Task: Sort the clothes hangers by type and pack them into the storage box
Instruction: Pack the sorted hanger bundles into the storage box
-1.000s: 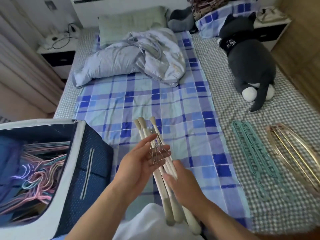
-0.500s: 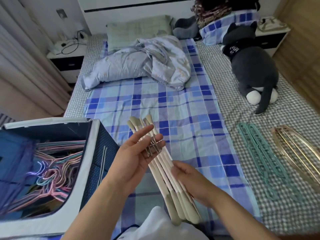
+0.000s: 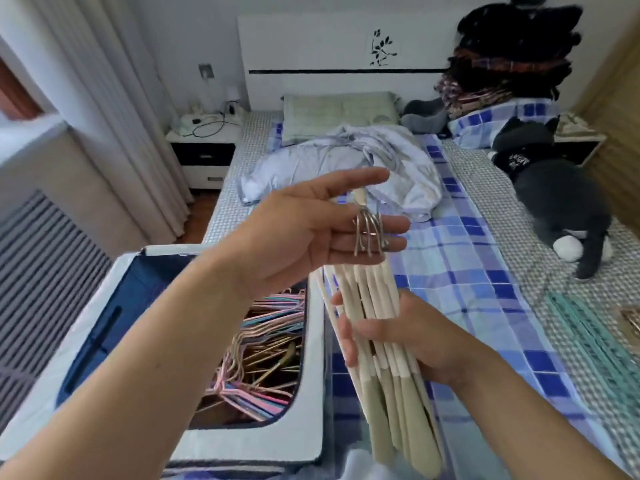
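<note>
A: Where the bundle of cream hangers (image 3: pixel 377 317) hangs, both hands are on it, above the bed (image 3: pixel 460 258) and just right of the storage box (image 3: pixel 304 375)

B: Left hand (image 3: pixel 304 237)?

A: Raised, palm up, fingers (image 3: pixel 377 233) nearly straight. Metal hooks (image 3: pixel 369 233) lie across the middle fingers; thumb extended above, apart from them. Carrying, not gripping.

B: Right hand (image 3: pixel 408 341)?

A: Lower down. Fingers curled round the shafts about mid-length, thumb on the near side. Bundle tilts, hooks up and away, padded greenish ends down toward the camera.

B: Box contents?

A: Thin wire hangers (image 3: pixel 263 348), pink, blue, teal and gold, tangled inside. Box is navy with white rim, open at the top, standing against the bed's left edge.

B: Other hangers out?

A: Teal hangers (image 3: pixel 588 337) lying on the checked sheet at far right; a gold hanger (image 3: pixel 632 320) at the frame edge beside them, mostly cut off.

B: Rest of bed?

A: Crumpled pale quilt (image 3: pixel 346 168) and green pillow (image 3: pixel 339 114) near the headboard, dark plush cat (image 3: pixel 561 195) on the right side, folded clothes stack (image 3: pixel 502 74) behind it. Nightstand (image 3: pixel 204 147) with cables at left
</note>
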A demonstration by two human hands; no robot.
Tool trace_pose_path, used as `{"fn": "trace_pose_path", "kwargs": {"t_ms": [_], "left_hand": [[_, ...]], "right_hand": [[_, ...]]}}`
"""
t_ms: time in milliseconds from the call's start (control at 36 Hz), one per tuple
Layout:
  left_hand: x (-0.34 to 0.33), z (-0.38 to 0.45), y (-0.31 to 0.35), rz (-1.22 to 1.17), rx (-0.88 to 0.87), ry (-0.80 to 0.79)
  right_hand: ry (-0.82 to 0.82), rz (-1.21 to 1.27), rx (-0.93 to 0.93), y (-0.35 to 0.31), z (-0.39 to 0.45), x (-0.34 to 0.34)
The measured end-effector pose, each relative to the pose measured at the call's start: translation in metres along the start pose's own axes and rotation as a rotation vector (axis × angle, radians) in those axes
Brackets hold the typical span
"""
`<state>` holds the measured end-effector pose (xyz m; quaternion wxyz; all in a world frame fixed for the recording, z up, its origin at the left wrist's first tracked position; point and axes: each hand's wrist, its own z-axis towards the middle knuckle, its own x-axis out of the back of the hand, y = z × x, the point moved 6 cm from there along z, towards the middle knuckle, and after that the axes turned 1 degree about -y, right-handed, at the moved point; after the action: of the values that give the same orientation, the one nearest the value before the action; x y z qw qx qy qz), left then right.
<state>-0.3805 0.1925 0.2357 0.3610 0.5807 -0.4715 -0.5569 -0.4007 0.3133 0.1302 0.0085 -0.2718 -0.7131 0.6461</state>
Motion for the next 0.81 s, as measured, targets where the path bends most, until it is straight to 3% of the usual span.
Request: {"fn": "trace_pose_path", "kwargs": {"t_ms": [139,222,361,500,806], "left_hand": [[0.076,-0.055,0.024,0.259,0.194,-0.023],[0.100,-0.069,0.024,0.296,0.256,-0.016],[0.129,-0.090,0.023,0.110,0.212,-0.046],[0.145,-0.098,0.014,-0.111,0.019,0.173],[0.164,-0.097,-0.001,-0.348,0.090,0.289]], "right_hand": [[0.063,-0.024,-0.028,0.021,0.056,-0.074],[0.101,-0.011,-0.065,0.036,0.076,-0.100],[0.075,0.094,-0.084,0.047,0.100,-0.134],[0.113,0.109,-0.092,0.048,0.111,-0.146],[0.239,0.021,-0.116,0.069,0.133,-0.166]]}}
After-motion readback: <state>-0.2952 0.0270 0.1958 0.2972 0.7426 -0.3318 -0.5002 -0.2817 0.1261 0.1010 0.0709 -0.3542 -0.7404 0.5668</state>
